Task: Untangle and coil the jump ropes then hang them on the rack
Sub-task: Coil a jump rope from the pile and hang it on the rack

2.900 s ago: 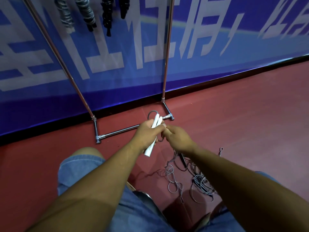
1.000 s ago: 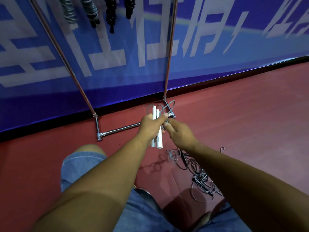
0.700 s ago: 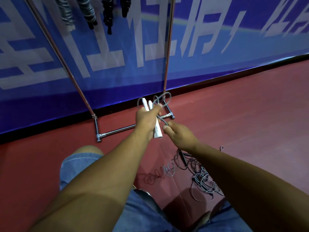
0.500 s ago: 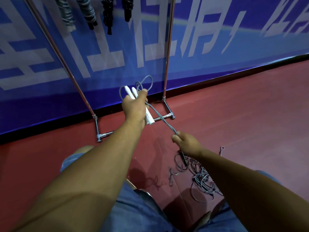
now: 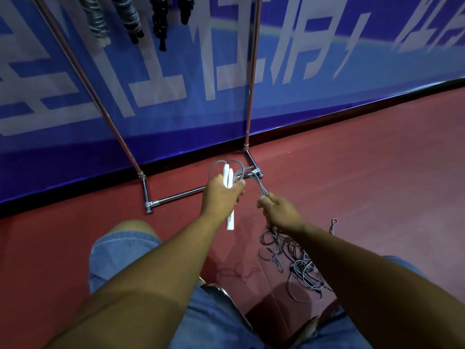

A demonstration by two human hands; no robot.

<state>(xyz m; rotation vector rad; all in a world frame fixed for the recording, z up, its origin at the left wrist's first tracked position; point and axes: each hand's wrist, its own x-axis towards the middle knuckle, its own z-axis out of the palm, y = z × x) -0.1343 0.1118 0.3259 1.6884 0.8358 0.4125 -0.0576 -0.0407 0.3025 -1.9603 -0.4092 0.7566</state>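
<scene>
My left hand (image 5: 221, 197) grips two white jump-rope handles (image 5: 229, 220) held together, with grey rope loops (image 5: 239, 167) arching over its fingers. A short stretch of that grey rope runs to my right hand (image 5: 280, 212), which pinches it between thumb and fingers a little to the right and lower. Below my right hand a tangled pile of grey ropes (image 5: 294, 258) lies on the red floor. The metal rack (image 5: 176, 195) stands just behind my hands, and coiled ropes (image 5: 130, 18) hang from its top.
A blue banner wall (image 5: 302, 71) with white lettering runs behind the rack. The red floor (image 5: 377, 185) stretches to the right. My knees in blue denim shorts (image 5: 120, 248) fill the lower view, and a small rope end (image 5: 333, 224) lies right of the pile.
My left hand, raised up and to the left half a second ago, has come back down near my right hand. The taut rope between them has slackened into another loop at the handles.
</scene>
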